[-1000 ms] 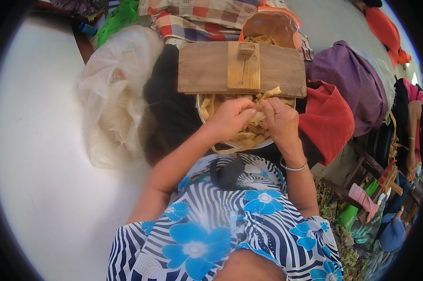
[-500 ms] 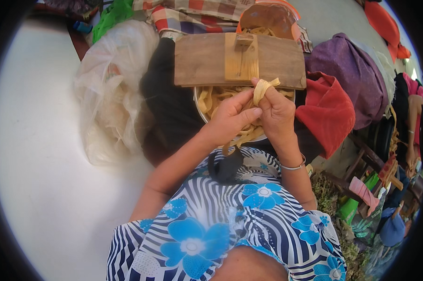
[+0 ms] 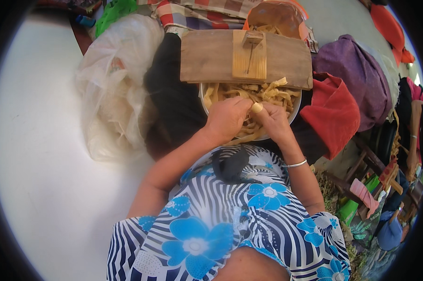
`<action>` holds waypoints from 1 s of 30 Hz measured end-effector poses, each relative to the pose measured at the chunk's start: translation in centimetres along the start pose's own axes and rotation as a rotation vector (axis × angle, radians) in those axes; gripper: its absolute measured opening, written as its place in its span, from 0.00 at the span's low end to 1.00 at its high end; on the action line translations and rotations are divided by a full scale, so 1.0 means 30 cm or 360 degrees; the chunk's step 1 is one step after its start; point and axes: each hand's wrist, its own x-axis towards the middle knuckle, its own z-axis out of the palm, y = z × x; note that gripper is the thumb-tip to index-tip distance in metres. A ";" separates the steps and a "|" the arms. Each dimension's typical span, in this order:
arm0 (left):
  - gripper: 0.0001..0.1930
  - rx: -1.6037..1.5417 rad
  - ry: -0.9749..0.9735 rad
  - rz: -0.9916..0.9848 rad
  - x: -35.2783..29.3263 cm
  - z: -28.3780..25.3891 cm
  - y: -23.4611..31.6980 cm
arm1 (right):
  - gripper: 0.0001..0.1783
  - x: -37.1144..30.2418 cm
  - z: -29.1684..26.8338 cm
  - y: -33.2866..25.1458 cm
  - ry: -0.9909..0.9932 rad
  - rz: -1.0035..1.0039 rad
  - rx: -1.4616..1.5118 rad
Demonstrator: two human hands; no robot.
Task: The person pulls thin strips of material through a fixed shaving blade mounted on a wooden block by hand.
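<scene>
Over a white-rimmed basin (image 3: 202, 97) full of tan, ribbon-like flat strips (image 3: 278, 97), my two hands are close together. My left hand (image 3: 226, 118) is closed, its fingertips pinched beside the right fingers. My right hand (image 3: 275, 122) is also closed, with a pale yellow strip (image 3: 257, 107) showing as a small band at its fingertips. Most of that strip is hidden by my fingers. Just beyond the hands, a brown wooden board (image 3: 204, 58) lies across the far part of the basin. A lighter wooden piece with a thin metal pin (image 3: 251, 58) is fixed at its middle.
A cloudy plastic bag (image 3: 117, 89) sits at the left on a pale surface. Behind the board stands an orange-rimmed container (image 3: 279, 18) with more strips. Red cloth (image 3: 331, 114) and a purple bundle (image 3: 354, 82) lie right. Other people's arms (image 3: 414, 126) show far right.
Both hands have come down nearer the basin and closed together. The strip earlier looped high around my right fingers now shows only as a small band. The view has shifted slightly.
</scene>
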 end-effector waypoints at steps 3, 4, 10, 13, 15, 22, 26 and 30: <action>0.15 0.0061 0.0203 0.0154 -0.003 0.029 -0.014 | 0.17 -0.012 0.018 0.000 -0.0320 0.0335 0.0974; 0.16 0.0045 0.0327 0.0230 -0.002 0.043 -0.020 | 0.17 -0.020 0.037 -0.027 -0.0311 0.0436 0.1305; 0.12 -0.0760 0.0071 -0.0202 0.015 -0.024 0.073 | 0.10 0.002 0.049 -0.087 -0.0060 0.0148 0.1299; 0.09 -0.0230 0.0062 -0.0217 0.058 -0.011 0.070 | 0.08 0.006 0.057 -0.067 0.0271 -0.0271 0.0568; 0.08 -0.0313 0.0158 -0.0225 0.083 0.027 0.025 | 0.07 0.012 0.050 -0.059 0.0498 -0.0566 0.0284; 0.07 -0.1479 -0.0200 -0.0943 -0.016 0.019 -0.026 | 0.07 0.013 -0.032 -0.086 0.0657 -0.0433 0.0781; 0.05 -0.0534 0.0016 -0.0419 -0.086 -0.021 -0.043 | 0.13 0.004 -0.050 -0.064 0.0410 -0.0256 0.0694; 0.05 -0.0066 0.0155 -0.0007 -0.008 -0.093 0.014 | 0.21 0.022 -0.134 -0.163 0.0250 -0.0362 0.0205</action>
